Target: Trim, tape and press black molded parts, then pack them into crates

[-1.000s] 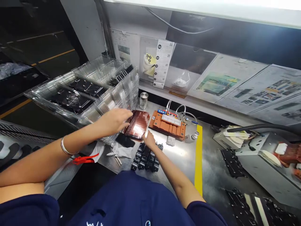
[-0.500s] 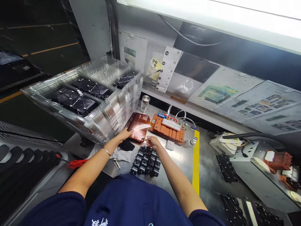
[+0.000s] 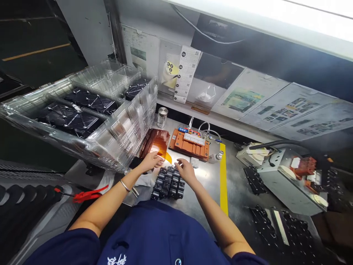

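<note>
My left hand pinches the edge of a thin amber see-through film, which curves up in front of a stack of reddish-brown film sheets. To its right, my right hand is held with thumb and forefinger a little apart, and nothing shows between them. Below both hands lies a black plastic part with rows of round cavities, on the metal bench. Behind my right hand sits an orange-brown fixture block with a white perforated strip on top.
Clear plastic trays holding black parts are stacked at the left. A glass jar stands by the film stack. A small bottle is near the yellow tape. Red-handled pliers lie left, a grey machine right.
My left hand has lifted an amber film off the stack and moved right and toward me with it. My right hand has come away from the stack's near corner. The view has shifted.
</note>
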### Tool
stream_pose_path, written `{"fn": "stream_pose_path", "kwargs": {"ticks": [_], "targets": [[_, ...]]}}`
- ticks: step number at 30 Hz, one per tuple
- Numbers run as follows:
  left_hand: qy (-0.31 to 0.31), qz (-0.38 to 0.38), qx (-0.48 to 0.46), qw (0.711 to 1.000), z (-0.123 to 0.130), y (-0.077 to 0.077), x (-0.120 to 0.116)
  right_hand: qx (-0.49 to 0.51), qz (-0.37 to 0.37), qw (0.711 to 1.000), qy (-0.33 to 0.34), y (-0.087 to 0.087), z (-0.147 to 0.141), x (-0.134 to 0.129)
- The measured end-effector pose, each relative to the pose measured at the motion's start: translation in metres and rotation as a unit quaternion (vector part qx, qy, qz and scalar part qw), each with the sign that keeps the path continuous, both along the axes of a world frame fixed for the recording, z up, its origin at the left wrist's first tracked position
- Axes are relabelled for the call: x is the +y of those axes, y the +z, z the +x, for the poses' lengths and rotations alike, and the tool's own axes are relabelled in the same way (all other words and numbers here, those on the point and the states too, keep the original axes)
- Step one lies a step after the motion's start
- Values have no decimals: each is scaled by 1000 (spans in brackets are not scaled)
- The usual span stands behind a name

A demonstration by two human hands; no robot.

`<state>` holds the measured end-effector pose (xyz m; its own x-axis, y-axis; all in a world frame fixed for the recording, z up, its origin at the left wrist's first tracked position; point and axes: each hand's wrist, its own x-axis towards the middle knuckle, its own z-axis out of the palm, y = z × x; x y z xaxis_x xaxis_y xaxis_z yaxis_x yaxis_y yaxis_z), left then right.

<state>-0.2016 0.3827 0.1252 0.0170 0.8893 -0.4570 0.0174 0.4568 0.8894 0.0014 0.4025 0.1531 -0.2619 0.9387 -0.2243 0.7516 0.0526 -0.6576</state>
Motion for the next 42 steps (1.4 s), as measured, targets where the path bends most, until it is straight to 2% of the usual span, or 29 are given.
{"fn": "stream_pose_path", "kwargs": {"ticks": [2, 4, 6, 9, 12, 15, 20, 23, 25, 29, 31, 34, 36, 37, 39, 41, 42], "targets": [[-106, 83, 108, 985, 14, 16, -9, 29, 45, 997, 58, 12, -9, 1], [-184, 171, 220, 942, 23, 30, -18, 53, 53, 991, 114, 25, -15, 0], [-237, 221, 288, 901, 28, 41, -24, 71, 34, 984, 159, 39, -15, -2], [-299, 243, 293, 875, 27, 55, -29, 95, -42, 964, 245, 59, -4, 1], [-339, 251, 267, 866, 27, 66, -31, 112, -128, 933, 316, 74, 7, 10], [-345, 242, 268, 866, 31, 71, -31, 123, -160, 932, 301, 77, 13, 14], [-364, 219, 293, 857, 46, 70, -25, 102, -148, 953, 243, 69, 21, 10], [-376, 219, 244, 867, 54, 71, -18, 118, -163, 948, 247, 68, 33, 12], [-384, 218, 206, 873, 58, 72, -13, 152, -201, 936, 243, 67, 42, 15], [-361, 208, 208, 885, 70, 70, -8, 212, -233, 939, 140, 56, 52, 18], [-319, 179, 193, 910, 76, 64, -6, 247, -226, 940, 60, 46, 55, 22], [-195, 91, 132, 968, 73, 50, 3, 317, -210, 919, -106, 30, 69, 31], [-77, 47, 138, 986, 59, 36, 18, 357, -156, 886, -249, 20, 89, 38], [-25, 40, 166, 985, 48, 27, 27, 369, -120, 867, -314, 16, 101, 40], [45, 46, 262, 963, 22, 7, 46, 376, -49, 833, -404, 8, 127, 42], [71, 38, 377, 923, -5, -15, 64, 362, 2, 822, -439, 1, 150, 39], [71, 19, 426, 902, -17, -25, 71, 349, 19, 829, -436, -2, 159, 37]]}}
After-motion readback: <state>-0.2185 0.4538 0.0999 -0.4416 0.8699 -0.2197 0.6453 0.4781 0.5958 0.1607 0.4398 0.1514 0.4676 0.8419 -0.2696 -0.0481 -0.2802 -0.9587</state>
